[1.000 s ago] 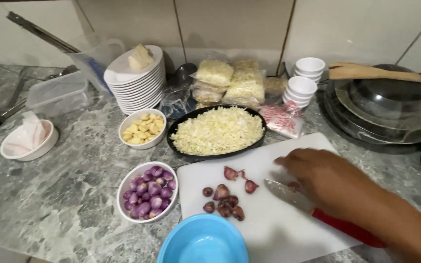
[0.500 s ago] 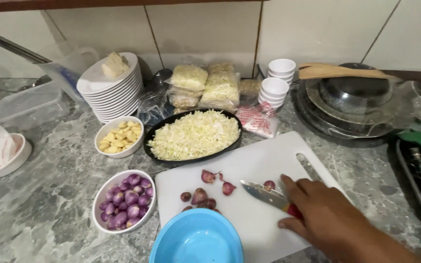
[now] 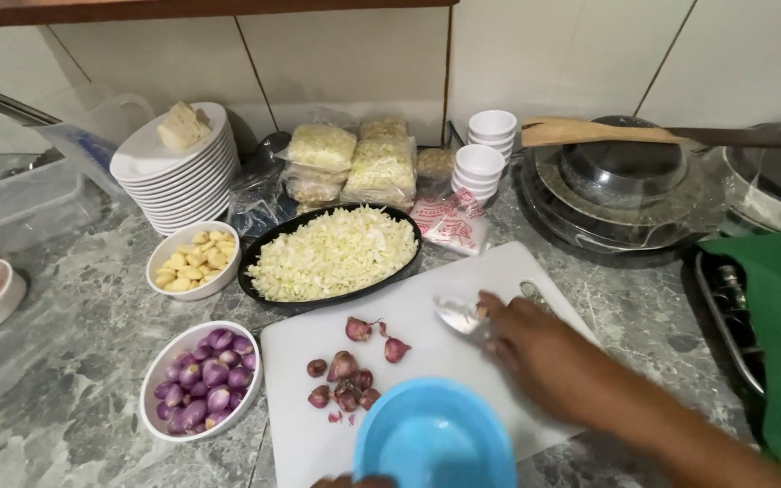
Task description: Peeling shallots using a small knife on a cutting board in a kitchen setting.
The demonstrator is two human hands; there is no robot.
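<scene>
White cutting board [image 3: 427,361], right hand [image 3: 535,352] closed around blurred knife [image 3: 458,316]; left grip unclear.

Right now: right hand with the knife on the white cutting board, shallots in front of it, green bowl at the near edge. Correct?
Not quite: the bowl at the near edge is blue, not green. The head view shows it. The rest holds: the right hand holds the knife over the white cutting board, with the shallots in front of it.
</scene>
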